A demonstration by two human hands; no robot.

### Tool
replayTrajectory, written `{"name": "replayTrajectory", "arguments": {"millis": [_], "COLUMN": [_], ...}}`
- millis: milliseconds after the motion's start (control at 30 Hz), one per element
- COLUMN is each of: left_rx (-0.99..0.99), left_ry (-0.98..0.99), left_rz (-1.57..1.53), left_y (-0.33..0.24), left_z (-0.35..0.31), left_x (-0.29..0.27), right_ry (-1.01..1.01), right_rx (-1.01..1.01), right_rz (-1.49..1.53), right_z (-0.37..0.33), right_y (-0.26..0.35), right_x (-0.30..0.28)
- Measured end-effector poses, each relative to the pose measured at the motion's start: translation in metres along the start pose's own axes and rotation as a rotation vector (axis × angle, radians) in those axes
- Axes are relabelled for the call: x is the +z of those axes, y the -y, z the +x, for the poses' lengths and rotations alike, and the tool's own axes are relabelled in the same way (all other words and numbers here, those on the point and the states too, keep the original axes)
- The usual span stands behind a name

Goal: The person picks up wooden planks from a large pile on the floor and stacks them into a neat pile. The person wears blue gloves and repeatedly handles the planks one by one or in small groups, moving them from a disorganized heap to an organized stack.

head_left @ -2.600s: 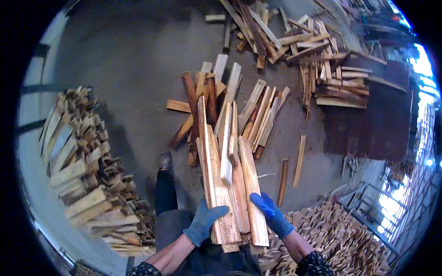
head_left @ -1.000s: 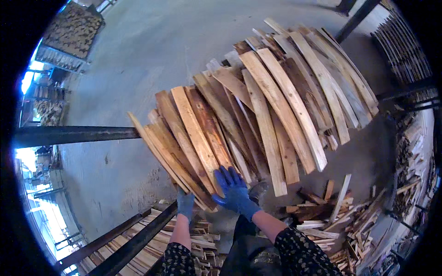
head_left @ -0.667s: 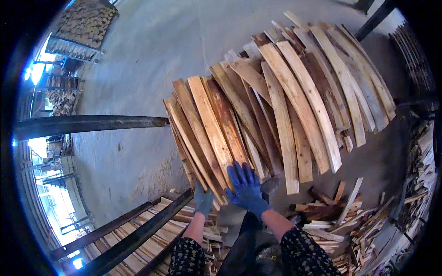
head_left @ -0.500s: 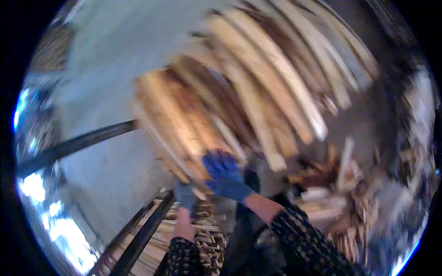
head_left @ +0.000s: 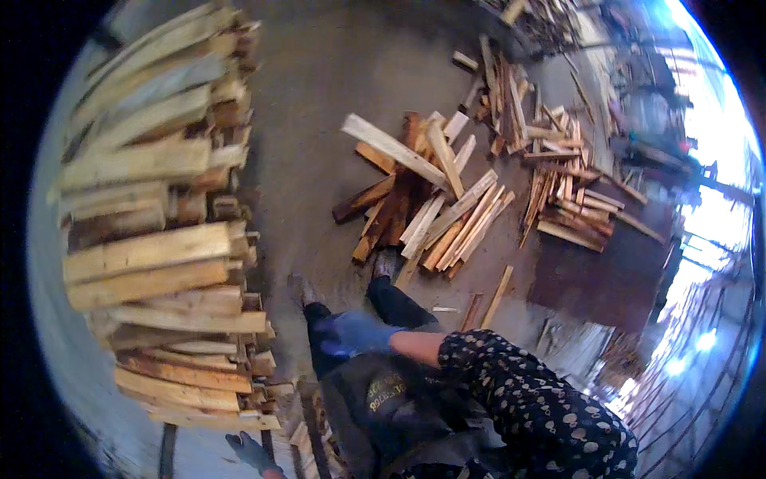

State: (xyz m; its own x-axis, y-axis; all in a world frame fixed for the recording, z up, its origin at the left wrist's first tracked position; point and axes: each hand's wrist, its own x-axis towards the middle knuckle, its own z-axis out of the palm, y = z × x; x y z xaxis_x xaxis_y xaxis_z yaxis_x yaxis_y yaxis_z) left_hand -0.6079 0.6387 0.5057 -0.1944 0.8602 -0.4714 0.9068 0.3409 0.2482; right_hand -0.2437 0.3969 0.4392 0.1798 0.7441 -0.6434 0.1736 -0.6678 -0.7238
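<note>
My right hand [head_left: 355, 334], in a blue glove, is over my legs in front of a dark apron [head_left: 399, 399]. Motion smears its fingers, and nothing shows in it. Down at the lower left, my left hand [head_left: 254, 453], in a grey-blue glove with dark fingertips, has its fingers apart and holds nothing visible. It is just beyond the near end of a tall stack of split firewood [head_left: 152, 255], close to the lowest pieces. The stack's pieces lie side by side and in layers along the left, with their cut ends facing the floor.
A loose heap of split wood [head_left: 431, 191] lies on the brown floor [head_left: 295, 120] ahead of my feet. More scattered sticks [head_left: 566, 191] spread to the right, by a dark reddish sheet [head_left: 598, 275]. Single sticks [head_left: 499, 295] lie nearer. A dark metal post [head_left: 167, 447] stands under the stack's near end.
My view has swung right, so the stack now sits on the left and the floor heaps show. My right hand has come off the stacked wood to in front of my body.
</note>
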Motion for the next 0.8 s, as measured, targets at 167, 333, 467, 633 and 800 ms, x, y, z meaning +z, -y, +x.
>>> {"name": "replayTrajectory", "arguments": {"millis": [167,333,467,633,800], "left_rx": [0.566,1.413,1.758,2.448,2.195], "left_ry": [0.387,0.696,0.962,0.586,0.644], "left_rz": [0.027,0.209,0.183,0.766,1.487], "left_y": [-0.190,-0.357,-0.486,-0.542,-0.514], "left_z": [-0.093,-0.189,-0.309,-0.365,-0.349], "left_x": [0.084,0.243,0.378,0.538,0.603], "right_ry": [-0.489,-0.712,-0.865,-1.023,-1.186], "right_rx": [0.369,0.365,0.360,0.270,0.360], "right_rz": [0.261,1.264,1.656,1.734,1.809], "right_z": [-0.061,-0.114,-0.111,-0.056,-0.020], "right_y": [-0.150,-0.228,-0.281,-0.304,-0.294], "right_x": [-0.070,-0.128,-0.118,-0.078,-0.018]}}
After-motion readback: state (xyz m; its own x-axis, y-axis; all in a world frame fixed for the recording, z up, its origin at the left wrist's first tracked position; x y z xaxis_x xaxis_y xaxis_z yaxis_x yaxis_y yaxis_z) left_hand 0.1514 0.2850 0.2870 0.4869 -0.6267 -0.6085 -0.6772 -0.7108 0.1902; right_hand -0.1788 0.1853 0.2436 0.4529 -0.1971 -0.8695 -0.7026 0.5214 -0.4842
